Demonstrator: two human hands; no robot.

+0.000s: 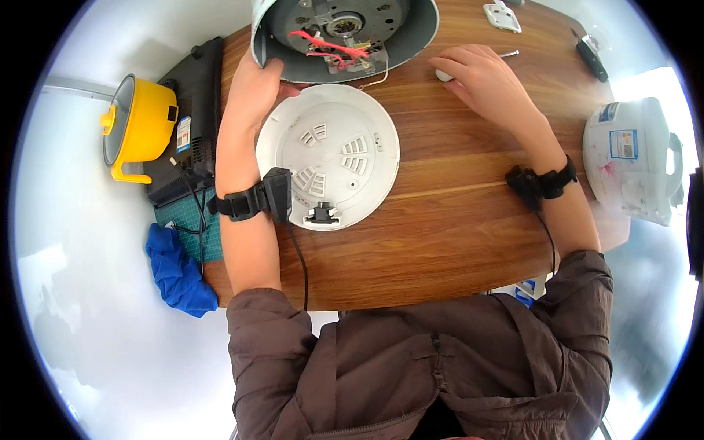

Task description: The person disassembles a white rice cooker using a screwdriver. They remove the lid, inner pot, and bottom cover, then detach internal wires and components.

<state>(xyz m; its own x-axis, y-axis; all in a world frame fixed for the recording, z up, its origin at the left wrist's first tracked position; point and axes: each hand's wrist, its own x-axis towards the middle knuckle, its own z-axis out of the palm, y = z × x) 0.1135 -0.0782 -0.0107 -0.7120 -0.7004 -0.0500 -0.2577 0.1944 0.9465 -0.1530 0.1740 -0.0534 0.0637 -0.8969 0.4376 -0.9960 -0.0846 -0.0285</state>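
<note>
A grey round appliance housing (411,55) lies tipped at the far edge of the view, its open underside showing a metal plate, red wires and a pale wire. My left hand (253,88) is closed on the housing's left rim; some fingers are hidden behind it. Just below sits a white round base cover (330,121) with vent slots and a black socket piece, lying inner side up on the table. To the right, my right hand (480,81) curls over a screwdriver (509,53); its thin metal shaft and a pale handle end stick out from the fingers.
A yellow pot (147,121) stands on a black device (196,95) at the left, near a green mat (187,220) and a blue cloth (176,275). On the right are a white appliance (623,161), a black-handled tool (591,59) and a white plastic part (502,16).
</note>
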